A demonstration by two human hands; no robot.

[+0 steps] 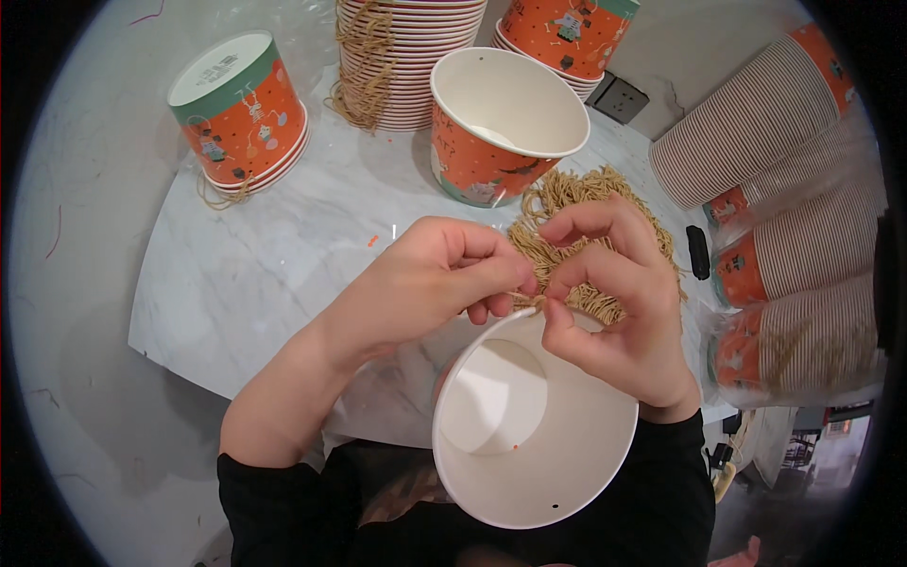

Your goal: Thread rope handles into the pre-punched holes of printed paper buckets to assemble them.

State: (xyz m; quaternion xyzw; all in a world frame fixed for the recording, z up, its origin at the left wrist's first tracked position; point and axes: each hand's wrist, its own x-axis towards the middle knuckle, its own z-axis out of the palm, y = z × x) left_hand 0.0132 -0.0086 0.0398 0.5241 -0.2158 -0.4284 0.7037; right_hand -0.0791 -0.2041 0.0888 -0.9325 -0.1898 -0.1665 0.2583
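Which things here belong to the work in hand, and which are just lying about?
In use:
- left hand and right hand, pinching a tan string
- white paper bucket, at whose rim they work
- pile of tan strings

Lying about:
- upright orange bucket
- upside-down bucket
- nested stacks
- wall socket
- marble table
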